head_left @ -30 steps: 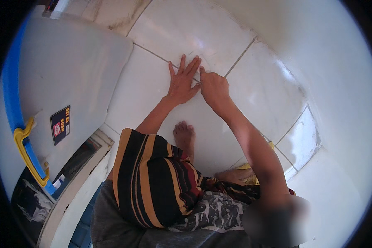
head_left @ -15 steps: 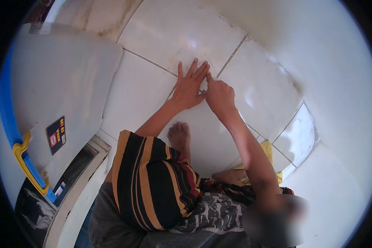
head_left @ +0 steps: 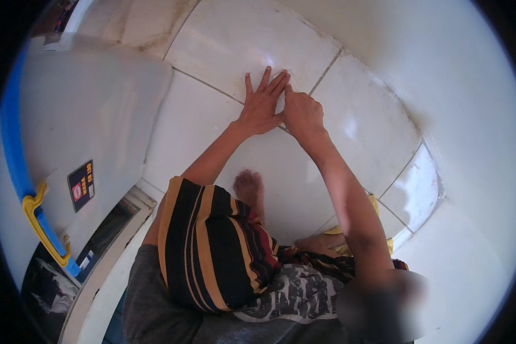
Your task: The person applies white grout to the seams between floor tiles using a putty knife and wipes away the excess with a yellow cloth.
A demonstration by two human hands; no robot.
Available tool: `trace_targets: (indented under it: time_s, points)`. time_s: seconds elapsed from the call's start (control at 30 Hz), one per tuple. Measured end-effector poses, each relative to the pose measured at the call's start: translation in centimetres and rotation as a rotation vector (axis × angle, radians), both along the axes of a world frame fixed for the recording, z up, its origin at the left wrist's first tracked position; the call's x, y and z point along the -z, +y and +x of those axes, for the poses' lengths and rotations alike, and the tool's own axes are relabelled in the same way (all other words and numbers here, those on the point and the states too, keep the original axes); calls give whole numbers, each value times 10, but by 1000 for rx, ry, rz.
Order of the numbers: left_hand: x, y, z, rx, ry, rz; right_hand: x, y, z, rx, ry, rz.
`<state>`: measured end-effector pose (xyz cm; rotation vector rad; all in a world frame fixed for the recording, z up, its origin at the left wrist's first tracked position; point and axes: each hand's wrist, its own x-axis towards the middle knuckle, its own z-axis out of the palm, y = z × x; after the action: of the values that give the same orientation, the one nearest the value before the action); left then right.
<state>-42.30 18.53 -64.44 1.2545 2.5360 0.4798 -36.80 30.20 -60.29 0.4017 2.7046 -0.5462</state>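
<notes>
My left hand (head_left: pixel 262 107) lies flat on the white floor tile (head_left: pixel 229 43), its fingers spread and pointing away from me. Against its side is my right hand (head_left: pixel 304 113), with the index finger stretched forward and touching or nearly touching the left fingers. The other right fingers curl under, so whatever they hold, if anything, is hidden. My left thumb reaches across to the right hand. A faint pale outline shows at the fingertips and between the hands; it blends with the tile and I cannot make out what it is.
Close on the left stands a translucent storage box (head_left: pixel 97 109) with a blue rim and a yellow latch (head_left: pixel 43 223). A white wall (head_left: pixel 464 97) rises on the right. Yellow cloth (head_left: pixel 375 209) lies near my right foot (head_left: pixel 321 245); my left foot (head_left: pixel 249 189) is below the hands.
Both hands have slid slightly forward together, away from me. The left hand stays flat and the right index finger remains beside it.
</notes>
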Motion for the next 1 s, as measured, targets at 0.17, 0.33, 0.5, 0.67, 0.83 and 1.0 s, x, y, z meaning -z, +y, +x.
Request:
trace_targets:
  time_s: [0.17, 0.33, 0.5, 0.67, 0.83, 1.0]
  points:
    - [-1, -18, 35, 51, -126, 11, -12, -15, 45, 22, -65, -23]
    - [0, -4, -2, 65, 14, 11, 4, -3, 14, 3, 120, 34]
    - [-7, 1, -6, 93, -91, -18, -10, 3, 20, -3, 109, 8]
    - [-6, -8, 37, 143, -107, -64, -17, -14, 50, 79, -112, -21]
    - [2, 24, -8, 170, -4, 45, -4, 17, 15, 110, 112, -22]
    - [-2, 6, 29, 134, -169, -74, -13, 2, 48, 118, -92, -70]
